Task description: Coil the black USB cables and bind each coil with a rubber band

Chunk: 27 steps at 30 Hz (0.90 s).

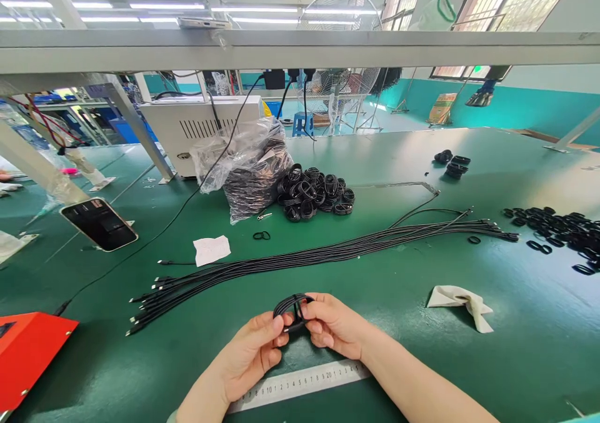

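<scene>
A small coiled black cable (288, 303) is held up between my two hands, with a black band across its middle. My left hand (250, 354) pinches the coil's left side, thumb on top. At the right side, the fingers of my right hand (335, 326) are closed on the coil near the band. Below both hands a steel ruler (304, 382) lies on the green table, partly covered by my left hand. Beyond them stretches a bundle of long straight black cables (300, 257), connectors at both ends.
A heap of coiled cables (307, 192) sits beside a plastic bag of cables (253, 185). Black bands (562, 229) lie scattered at right, near a pale cloth (457, 299). To the left are a phone (99, 224) and a red box (32, 354). A metal beam (300, 51) crosses above.
</scene>
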Tool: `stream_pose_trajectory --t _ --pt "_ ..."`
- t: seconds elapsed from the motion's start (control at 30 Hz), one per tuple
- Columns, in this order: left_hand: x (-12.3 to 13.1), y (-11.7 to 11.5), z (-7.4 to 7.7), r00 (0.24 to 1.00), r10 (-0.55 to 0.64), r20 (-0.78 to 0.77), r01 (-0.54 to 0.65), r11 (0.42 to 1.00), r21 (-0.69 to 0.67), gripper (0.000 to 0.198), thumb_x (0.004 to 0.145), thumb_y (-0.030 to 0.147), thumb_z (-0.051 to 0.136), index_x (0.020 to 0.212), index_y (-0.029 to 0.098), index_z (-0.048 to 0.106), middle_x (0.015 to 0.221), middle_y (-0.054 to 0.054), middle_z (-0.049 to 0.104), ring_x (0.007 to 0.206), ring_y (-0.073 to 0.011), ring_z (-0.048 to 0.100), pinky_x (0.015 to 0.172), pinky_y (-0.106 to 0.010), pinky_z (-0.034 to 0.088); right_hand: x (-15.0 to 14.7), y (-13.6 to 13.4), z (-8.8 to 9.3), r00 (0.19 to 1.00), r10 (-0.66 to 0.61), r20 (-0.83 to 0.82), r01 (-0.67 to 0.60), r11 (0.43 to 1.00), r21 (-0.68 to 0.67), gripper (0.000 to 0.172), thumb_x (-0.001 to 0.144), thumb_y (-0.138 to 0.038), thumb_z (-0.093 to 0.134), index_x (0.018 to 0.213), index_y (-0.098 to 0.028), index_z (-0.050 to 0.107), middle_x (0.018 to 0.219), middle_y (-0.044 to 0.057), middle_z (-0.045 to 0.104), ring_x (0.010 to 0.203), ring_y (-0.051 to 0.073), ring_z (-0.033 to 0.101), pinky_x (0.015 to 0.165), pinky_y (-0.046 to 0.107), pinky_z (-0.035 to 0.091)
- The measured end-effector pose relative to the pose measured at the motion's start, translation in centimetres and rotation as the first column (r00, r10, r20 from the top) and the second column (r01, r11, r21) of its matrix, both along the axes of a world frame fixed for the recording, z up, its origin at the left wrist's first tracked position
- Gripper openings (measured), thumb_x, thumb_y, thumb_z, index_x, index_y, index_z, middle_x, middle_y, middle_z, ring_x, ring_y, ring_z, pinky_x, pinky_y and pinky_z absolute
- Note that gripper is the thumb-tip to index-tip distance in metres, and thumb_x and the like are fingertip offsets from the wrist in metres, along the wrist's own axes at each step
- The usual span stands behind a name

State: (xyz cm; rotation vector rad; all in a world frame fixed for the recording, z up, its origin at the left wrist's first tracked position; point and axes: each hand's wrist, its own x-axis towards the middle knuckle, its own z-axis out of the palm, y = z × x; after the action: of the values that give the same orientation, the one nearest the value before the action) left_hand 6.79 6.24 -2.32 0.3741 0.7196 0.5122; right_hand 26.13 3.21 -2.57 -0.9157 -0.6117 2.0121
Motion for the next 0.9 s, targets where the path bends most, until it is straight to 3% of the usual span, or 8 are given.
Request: stream_pose_trajectory --t 0.13,0.27,0.4,0.6,0.77,0.9 --pt "0.1 0.2 0.3 1.0 -0.006 0.024 0.006 1.0 -0.015 0.023 0.067 0.028 0.084 0.073 0.011 0.069 0.079 -0.001 0.059 0.056 -0.0024 0.048 0.041 -0.008 0.042 -0.2 -0.3 0.4 1.0 0.023 -0.02 -0.023 1.0 0.01 0.025 0.073 -0.032 0.072 0.083 -0.015 0.056 0.05 -0.01 0.045 0.035 0.001 0.027 0.038 0.018 0.017" --pt "0.2 0.4 0.8 0.998 -0.033 0.056 0.034 0.999 -0.028 0.034 0.075 0.044 0.073 0.069 0.012 0.064 0.07 0.002 0.05 0.053 -0.0032 0.044 0.04 -0.009 0.042 0.3 -0.3 0.9 0.982 0.143 -0.12 -0.136 0.989 0.062 0.026 0.075 -0.031 0.071 0.088 -0.017 0.054 0.052 -0.01 0.046 0.034 0.001 0.031 0.038 0.018 0.019" --pt "0.3 0.5 0.7 0.998 -0.024 0.065 0.026 0.999 -0.027 0.034 0.079 0.043 0.07 0.066 0.012 0.061 0.07 0.002 0.049 0.053 -0.0032 0.044 0.041 -0.009 0.042 0.6 -0.3 0.9 0.97 0.211 -0.121 -0.198 0.974 0.109 0.029 0.075 -0.032 0.071 0.09 -0.017 0.053 0.053 -0.009 0.049 0.034 0.003 0.039 0.037 0.017 0.023" --pt "0.2 0.7 0.3 0.998 0.029 0.057 -0.028 0.999 -0.018 0.035 0.079 0.041 0.07 0.063 0.013 0.058 0.074 0.0 0.055 0.051 -0.0024 0.044 0.042 -0.011 0.042 0.5 0.0 0.2 0.985 0.171 -0.005 -0.169 0.98 0.108 0.035 0.072 -0.041 0.074 0.079 -0.017 0.049 0.057 -0.005 0.059 0.036 0.006 0.049 0.038 0.017 0.031" --pt "0.3 0.8 0.3 0.998 0.05 0.035 -0.049 0.998 -0.026 0.035 0.078 0.04 0.071 0.061 0.013 0.056 0.072 -0.001 0.058 0.05 -0.0032 0.045 0.04 -0.012 0.041 0.7 -0.2 -0.1 0.945 0.256 -0.204 -0.251 0.967 0.048 0.041 0.078 -0.054 0.067 0.081 -0.017 0.052 0.057 -0.006 0.057 0.031 0.002 0.041 0.034 0.015 0.02" --pt "0.3 0.7 0.5 0.996 0.084 0.018 -0.083 0.996 -0.038 0.034 0.083 0.035 0.068 0.06 0.013 0.057 0.065 0.0 0.055 0.048 -0.0041 0.046 0.04 -0.014 0.043 0.8 -0.4 -0.3 0.948 0.249 -0.198 -0.246 0.969 0.04 0.043 0.076 -0.053 0.072 0.078 -0.017 0.05 0.064 -0.003 0.062 0.038 0.002 0.049 0.038 0.014 0.028"
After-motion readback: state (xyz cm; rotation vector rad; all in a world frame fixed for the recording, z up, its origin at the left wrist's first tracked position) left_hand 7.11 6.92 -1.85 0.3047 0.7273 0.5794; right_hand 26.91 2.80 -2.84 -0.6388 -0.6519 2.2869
